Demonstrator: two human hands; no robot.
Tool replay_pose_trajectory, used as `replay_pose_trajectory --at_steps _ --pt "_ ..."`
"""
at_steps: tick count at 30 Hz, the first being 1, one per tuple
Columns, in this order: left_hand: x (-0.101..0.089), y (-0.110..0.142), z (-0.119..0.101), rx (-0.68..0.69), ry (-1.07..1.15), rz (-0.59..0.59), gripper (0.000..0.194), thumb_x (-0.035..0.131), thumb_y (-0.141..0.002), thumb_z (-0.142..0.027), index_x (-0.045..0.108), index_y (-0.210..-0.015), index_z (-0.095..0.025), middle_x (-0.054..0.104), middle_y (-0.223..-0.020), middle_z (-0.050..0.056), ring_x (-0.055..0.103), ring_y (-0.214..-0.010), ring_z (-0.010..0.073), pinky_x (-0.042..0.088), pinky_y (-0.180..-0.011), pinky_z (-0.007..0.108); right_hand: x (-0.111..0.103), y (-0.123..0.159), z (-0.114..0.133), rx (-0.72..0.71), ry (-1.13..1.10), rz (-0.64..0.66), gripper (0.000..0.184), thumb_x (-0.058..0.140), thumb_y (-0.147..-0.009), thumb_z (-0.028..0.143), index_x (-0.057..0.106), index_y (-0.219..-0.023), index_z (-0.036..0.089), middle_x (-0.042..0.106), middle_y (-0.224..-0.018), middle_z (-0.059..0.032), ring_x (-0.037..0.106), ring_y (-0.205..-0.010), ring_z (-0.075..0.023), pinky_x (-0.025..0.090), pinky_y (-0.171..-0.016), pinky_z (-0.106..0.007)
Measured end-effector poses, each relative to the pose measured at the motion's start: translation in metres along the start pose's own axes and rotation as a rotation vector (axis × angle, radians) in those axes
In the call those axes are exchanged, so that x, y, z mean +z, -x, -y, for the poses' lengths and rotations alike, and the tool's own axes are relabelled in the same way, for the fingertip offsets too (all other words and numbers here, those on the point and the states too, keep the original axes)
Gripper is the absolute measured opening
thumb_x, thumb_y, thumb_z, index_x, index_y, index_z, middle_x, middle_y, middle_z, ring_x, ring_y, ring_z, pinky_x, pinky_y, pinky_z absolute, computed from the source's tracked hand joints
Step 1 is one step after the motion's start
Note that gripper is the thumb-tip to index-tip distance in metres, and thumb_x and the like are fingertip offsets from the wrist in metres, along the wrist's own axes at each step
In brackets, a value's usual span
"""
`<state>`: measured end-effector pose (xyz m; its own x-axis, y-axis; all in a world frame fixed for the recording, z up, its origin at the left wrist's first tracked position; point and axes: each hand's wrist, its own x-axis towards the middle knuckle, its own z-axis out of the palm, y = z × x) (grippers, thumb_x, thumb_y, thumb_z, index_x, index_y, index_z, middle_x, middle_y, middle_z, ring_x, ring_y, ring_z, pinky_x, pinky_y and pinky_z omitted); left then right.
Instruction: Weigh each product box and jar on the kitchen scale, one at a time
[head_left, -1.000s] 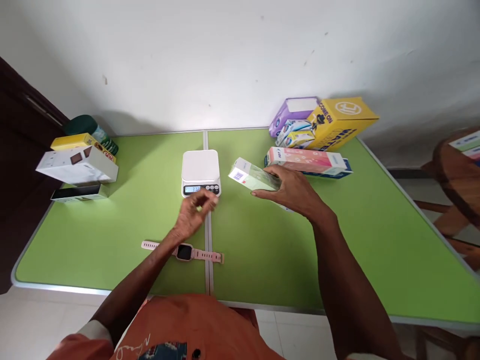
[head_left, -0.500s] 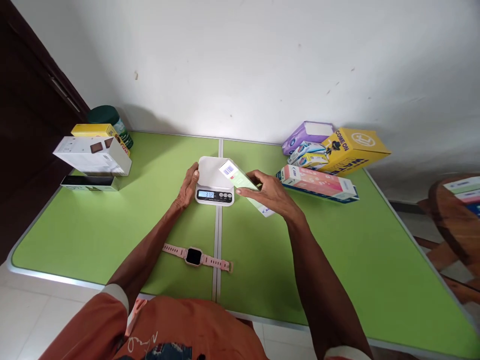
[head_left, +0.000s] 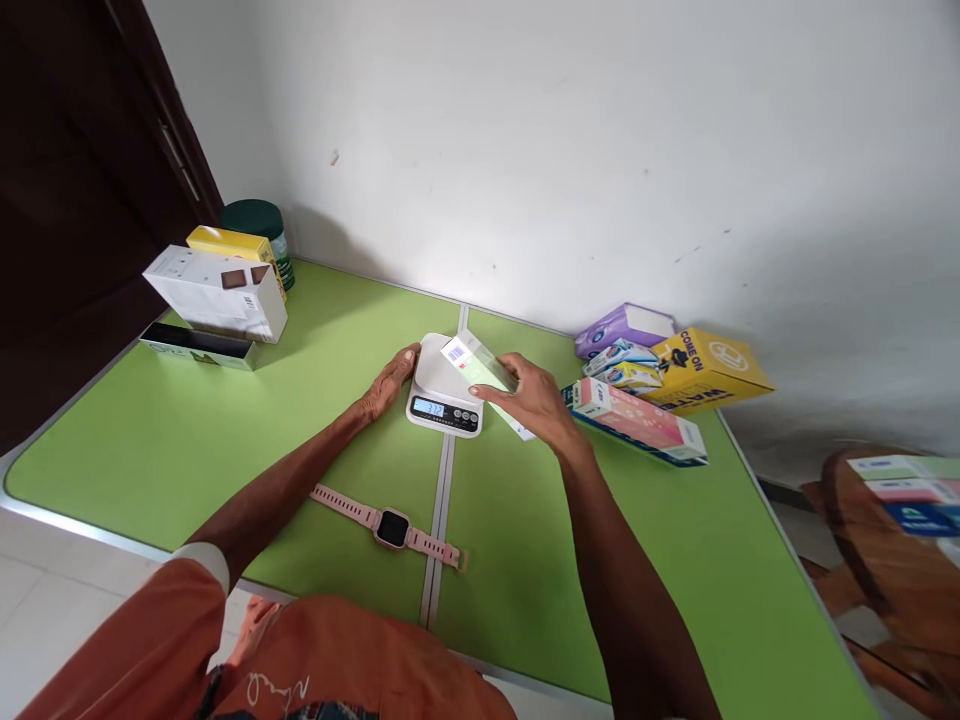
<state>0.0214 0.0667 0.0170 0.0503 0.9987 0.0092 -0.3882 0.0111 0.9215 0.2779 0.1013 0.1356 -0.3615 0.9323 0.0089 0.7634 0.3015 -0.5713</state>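
Fingers of right hand (head_left: 541, 402) grip pale-green box (head_left: 487, 372), now brought to scale's (head_left: 441, 388) right edge, toward surface's (head_left: 300, 380) back edge; contact unclear. Left hand (head_left: 388, 387), fingers extended, has reached scale's left edge.

I note a rust-orange top (head_left: 375, 645); left sleeve (head_left: 154, 625) ends in white cuff (head_left: 207, 563); pale cursive script (head_left: 277, 690), dark patch (head_left: 330, 711) in front.
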Motion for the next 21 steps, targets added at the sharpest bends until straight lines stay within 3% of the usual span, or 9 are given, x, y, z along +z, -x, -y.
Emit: replay_pose_trajectory --at_steps 3,8,14,18,21 --pt "-0.004 -0.005 0.004 0.0 0.096 0.015 0.089 0.063 -0.096 -0.08 0.057 -0.163 -0.021 0.048 -0.176 0.011 0.028 -0.172 0.0411 0.014 -0.144 0.056 0.023 -0.023 -0.001 -0.069 0.175 -0.033 0.061 0.085 -0.083 0.047 0.069 -0.133 0.017 0.074 -0.136 -0.0189 0.067 -0.123 -0.0384 0.055 -0.101 -0.05" --pt "-0.008 -0.006 0.006 0.026 0.188 0.064 0.082 0.062 -0.098 -0.079 0.063 -0.158 -0.022 0.051 -0.175 0.01 0.027 -0.173 0.0379 0.014 -0.145 0.054 0.045 -0.047 -0.001 -0.174 0.277 -0.016 0.057 0.081 -0.092 0.043 0.066 -0.142 0.02 0.071 -0.139 -0.019 0.063 -0.13 -0.0413 0.054 -0.106 -0.057" --pt "-0.01 -0.01 0.01 0.029 0.222 0.045 0.082 0.066 -0.094 -0.081 0.068 -0.151 -0.022 0.053 -0.173 0.01 0.026 -0.173 0.0385 0.017 -0.144 0.054 0.037 -0.047 -0.009 -0.245 0.267 0.008 0.059 0.075 -0.095 0.047 0.063 -0.149 0.025 0.071 -0.138 -0.0167 0.061 -0.131 -0.0418 0.053 -0.107 -0.059" --pt "-0.011 -0.01 0.009 0.015 0.236 0.03 0.076 0.065 -0.098 -0.076 0.068 -0.15 -0.021 0.054 -0.173 0.01 0.025 -0.174 0.0371 0.016 -0.144 0.054 0.025 -0.043 -0.014 -0.221 0.223 -0.045 0.076 0.079 -0.09 0.058 0.059 -0.155 0.023 0.069 -0.144 -0.019 0.058 -0.136 -0.0443 0.052 -0.11 -0.063" --pt "-0.01 -0.008 0.005 0.009 0.237 0.033 0.074 0.063 -0.099 -0.075 0.068 -0.151 -0.022 0.055 -0.172 0.009 0.024 -0.174 0.0365 0.015 -0.144 0.053 0.016 -0.043 -0.015 -0.212 0.182 -0.086 0.075 0.08 -0.089 0.059 0.063 -0.152 0.021 0.07 -0.144 -0.0195 0.059 -0.137 -0.0439 0.05 -0.114 -0.063"
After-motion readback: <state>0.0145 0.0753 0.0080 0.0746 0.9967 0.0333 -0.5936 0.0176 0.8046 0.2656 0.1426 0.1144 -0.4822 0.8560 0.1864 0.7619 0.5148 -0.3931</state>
